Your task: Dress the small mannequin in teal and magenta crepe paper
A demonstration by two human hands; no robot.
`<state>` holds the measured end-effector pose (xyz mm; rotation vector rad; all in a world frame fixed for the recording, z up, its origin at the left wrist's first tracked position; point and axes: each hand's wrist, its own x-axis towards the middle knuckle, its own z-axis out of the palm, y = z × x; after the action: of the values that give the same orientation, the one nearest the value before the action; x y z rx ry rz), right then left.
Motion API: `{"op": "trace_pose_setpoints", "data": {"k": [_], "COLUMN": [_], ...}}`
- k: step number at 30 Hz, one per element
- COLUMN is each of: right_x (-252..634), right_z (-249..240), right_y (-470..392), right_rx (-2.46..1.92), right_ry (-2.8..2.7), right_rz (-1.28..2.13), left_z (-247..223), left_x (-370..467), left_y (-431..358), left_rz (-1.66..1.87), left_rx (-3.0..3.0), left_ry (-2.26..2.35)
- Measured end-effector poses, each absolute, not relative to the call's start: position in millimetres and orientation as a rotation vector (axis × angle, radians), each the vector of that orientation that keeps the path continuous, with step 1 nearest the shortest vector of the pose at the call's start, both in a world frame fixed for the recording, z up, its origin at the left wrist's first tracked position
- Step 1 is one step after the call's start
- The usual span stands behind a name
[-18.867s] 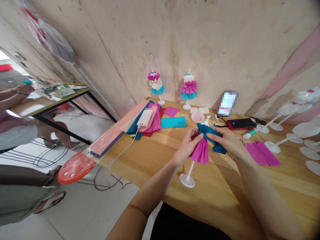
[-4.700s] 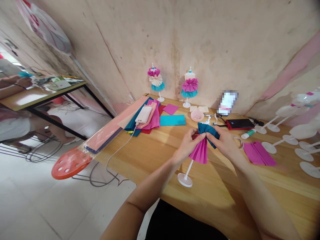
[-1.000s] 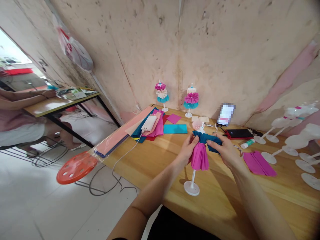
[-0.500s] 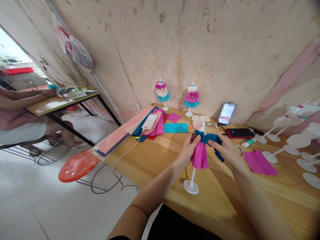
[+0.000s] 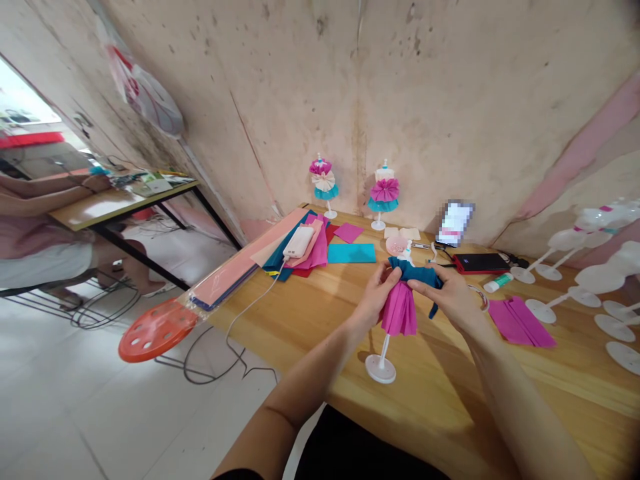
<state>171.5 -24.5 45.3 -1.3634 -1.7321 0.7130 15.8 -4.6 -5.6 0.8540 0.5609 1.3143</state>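
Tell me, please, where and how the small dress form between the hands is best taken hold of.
Probably by its bare white pole, from the near side: it is slim and uncovered between the pink skirt and round base, while the left hand and right hand hold the blue strip above.

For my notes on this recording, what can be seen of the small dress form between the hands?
The white dress form looks like plastic, with a narrow pole and round base. It leans rightward in the picture over the table; whether the base rests flat is unclear. A pleated magenta skirt, apparently paper or cloth, hangs from its waist. A dark teal strip lies across its torso; the left hand clasps the form's side, and the right hand grips the strip.
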Motion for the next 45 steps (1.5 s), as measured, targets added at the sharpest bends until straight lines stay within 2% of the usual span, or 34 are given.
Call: {"op": "trace_pose_setpoints", "data": {"k": [4,14,45], "right_x": [171.6,170.6,177.3], "right_z": [43.8,38.6,44.0], "right_y": [-25.5,-20.1,-23.3], "right_rx": [-1.347,-1.249,-1.325], "right_ry": [-1.734,-1.481,-1.581], "right_rz": [0.727,1.08,1.036], "left_z": [-7.4,-3.4,-6.3], "left_x": [14.0,12.8,14.2], "left_y": [-3.5,-7.3,-6.5], "left_rz": [1.275,1.167,1.147], "left_rx": [0.816,0.782,0.797], "left_ry": [0.562,0.434,0.483]}}
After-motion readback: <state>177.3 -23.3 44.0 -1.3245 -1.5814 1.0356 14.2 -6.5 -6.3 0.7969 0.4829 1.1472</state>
